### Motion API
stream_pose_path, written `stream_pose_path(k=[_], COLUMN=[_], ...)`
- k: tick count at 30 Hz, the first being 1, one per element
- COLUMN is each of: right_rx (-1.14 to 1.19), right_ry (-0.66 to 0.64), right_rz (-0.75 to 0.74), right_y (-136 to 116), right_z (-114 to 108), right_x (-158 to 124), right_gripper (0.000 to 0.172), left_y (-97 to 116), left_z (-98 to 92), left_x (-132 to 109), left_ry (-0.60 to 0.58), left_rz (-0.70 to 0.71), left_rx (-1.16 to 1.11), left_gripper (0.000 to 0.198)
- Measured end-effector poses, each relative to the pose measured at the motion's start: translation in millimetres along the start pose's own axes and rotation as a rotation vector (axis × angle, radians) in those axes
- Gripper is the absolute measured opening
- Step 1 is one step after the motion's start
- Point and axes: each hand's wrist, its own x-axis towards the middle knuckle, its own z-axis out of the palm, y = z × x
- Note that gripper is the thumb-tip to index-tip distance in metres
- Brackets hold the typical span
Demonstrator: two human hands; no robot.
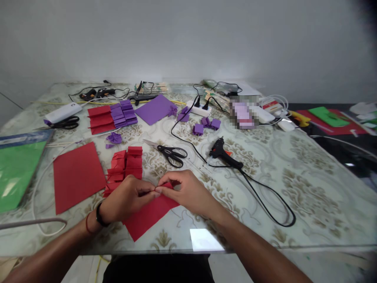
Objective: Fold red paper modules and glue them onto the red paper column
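Near the front edge of the table, a sheet of red paper [147, 218] is pinched along its far edge by both hands. My left hand [129, 198] is closed on that edge, thumb and forefinger together. My right hand [182, 190] pinches the same edge just beside it, and a small folded bit of red shows between its fingers. The two sets of fingertips nearly touch. Pleated red paper pieces [134, 162] lie just beyond my left hand, partly covered by it. A flat stack of red paper [78, 175] sits to the left.
Black-handled scissors [172, 154] lie beyond my hands. A black glue gun [225, 152] with a looped cord rests at right. Farther back are purple paper [156, 109], folded purple pieces [198, 129], a white power strip [200, 109] and a phone [243, 114]. Green paper [17, 173] lies far left.
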Motion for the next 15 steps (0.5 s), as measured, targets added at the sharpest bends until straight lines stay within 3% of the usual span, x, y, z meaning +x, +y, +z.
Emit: stream_pose_path(k=[15], right_rx=[0.031], right_ry=[0.025], right_rz=[-0.047], right_y=[-8], right_z=[-15], right_x=[-3], right_gripper=[0.008], left_y=[0], left_z=[-5.0], left_x=[-1], left_ry=[-0.053], left_rz=[-0.026], left_rx=[0.012], left_gripper=[0.047])
